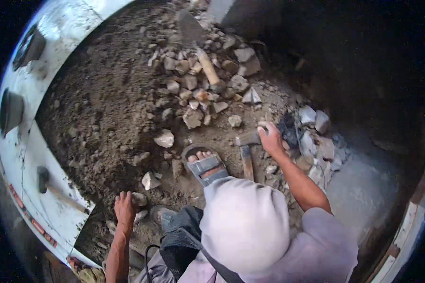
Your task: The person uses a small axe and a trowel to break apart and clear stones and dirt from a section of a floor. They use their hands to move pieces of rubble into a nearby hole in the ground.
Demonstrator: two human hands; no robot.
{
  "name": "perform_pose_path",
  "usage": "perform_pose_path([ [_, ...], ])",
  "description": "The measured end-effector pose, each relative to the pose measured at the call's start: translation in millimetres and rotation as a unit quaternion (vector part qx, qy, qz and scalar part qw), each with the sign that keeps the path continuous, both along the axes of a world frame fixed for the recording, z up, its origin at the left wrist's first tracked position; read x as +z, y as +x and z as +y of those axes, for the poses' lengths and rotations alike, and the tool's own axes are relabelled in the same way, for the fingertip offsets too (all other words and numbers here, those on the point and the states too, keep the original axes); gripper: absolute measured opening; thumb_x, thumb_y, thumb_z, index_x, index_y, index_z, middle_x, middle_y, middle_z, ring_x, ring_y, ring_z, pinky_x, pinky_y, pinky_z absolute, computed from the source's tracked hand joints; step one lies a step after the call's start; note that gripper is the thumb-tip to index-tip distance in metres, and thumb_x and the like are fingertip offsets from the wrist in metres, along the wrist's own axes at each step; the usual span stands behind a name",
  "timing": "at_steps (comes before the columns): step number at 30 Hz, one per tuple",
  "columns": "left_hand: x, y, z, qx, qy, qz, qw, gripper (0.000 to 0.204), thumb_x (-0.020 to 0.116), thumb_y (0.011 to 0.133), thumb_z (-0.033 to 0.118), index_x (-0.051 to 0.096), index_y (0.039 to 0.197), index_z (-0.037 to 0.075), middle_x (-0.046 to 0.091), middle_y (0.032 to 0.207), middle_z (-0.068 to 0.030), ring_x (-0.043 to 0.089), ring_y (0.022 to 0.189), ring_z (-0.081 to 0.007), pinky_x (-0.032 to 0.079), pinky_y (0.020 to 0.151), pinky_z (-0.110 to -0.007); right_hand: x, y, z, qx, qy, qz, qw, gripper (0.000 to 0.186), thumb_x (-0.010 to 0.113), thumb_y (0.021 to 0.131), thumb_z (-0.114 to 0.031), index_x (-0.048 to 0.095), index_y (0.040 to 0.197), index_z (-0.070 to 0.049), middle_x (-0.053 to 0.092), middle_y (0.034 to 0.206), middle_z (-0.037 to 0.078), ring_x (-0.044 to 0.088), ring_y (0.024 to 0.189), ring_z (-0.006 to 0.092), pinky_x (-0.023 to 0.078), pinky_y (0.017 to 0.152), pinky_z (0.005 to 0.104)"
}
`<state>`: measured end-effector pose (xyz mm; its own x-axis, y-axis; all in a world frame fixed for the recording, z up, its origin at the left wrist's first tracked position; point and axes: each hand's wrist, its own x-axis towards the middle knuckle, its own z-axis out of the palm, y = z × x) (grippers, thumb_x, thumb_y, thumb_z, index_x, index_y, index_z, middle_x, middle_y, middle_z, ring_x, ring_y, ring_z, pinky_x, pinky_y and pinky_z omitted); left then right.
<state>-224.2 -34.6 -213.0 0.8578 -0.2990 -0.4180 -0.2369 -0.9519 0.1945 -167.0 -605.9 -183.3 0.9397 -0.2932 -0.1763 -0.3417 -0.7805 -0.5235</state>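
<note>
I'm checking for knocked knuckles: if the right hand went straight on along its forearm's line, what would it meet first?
Probably the pale, angular stone ahead of the right hand, up and slightly left in the picture. Its height is unclear, so it might pass above.

Pale light seems to fall from the upper left, glaring off the white sheet [38, 155] there; the upper right sinks into near-black shadow. I find the broken stones [190, 83] dim and softly grainy, and straight edges bow toward the black circular rim.
</note>
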Motion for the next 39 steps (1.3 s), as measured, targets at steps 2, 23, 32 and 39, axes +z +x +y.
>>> perform_pose_path([
  [2,0,6,0,-0.006,0.014,0.019,1.0,0.034,0.071,0.065,0.014,0.053,0.094,0.008,0.052,0.095,-0.0112,0.055,0.085,-0.0346,0.046,0.069,-0.045,-14,62,26,0.088,0.023,-0.089,0.992,0.033,0.056,0.086,-0.024,0.058,0.109,0.001,0.058,0.108,0.021,0.056,0.102,0.0378,0.043,0.09,0.0412],
  [23,15,-15,-8,0.075,0.089,0.015,0.993,0.026,0.059,0.073,0.002,0.049,0.098,0.004,0.047,0.096,-0.0167,0.054,0.088,-0.0362,0.05,0.07,-0.042,-2,485,156,0.204,-0.218,-0.012,0.954,0.032,0.04,0.092,-0.026,0.047,0.116,-0.006,0.063,0.102,0.027,0.062,0.095,0.0429,0.046,0.081,0.0544],
  [32,10,-20,-6,0.105,0.05,-0.002,0.993,0.024,0.057,0.075,0.003,0.049,0.097,0.005,0.046,0.096,-0.0172,0.052,0.088,-0.0365,0.05,0.072,-0.042,-38,395,113,0.395,-0.214,0.014,0.893,0.024,0.038,0.094,-0.02,0.048,0.113,-0.008,0.063,0.091,0.026,0.063,0.083,0.0425,0.051,0.068,0.0508],
  [39,9,-16,-3,0.091,0.067,0.027,0.993,0.027,0.06,0.073,0.003,0.048,0.098,0.005,0.045,0.098,-0.0174,0.053,0.088,-0.0376,0.049,0.069,-0.045,12,339,71,0.485,-0.245,0.094,0.834,0.032,0.04,0.092,-0.02,0.046,0.121,-0.007,0.064,0.091,0.023,0.063,0.086,0.0408,0.051,0.071,0.0482],
])
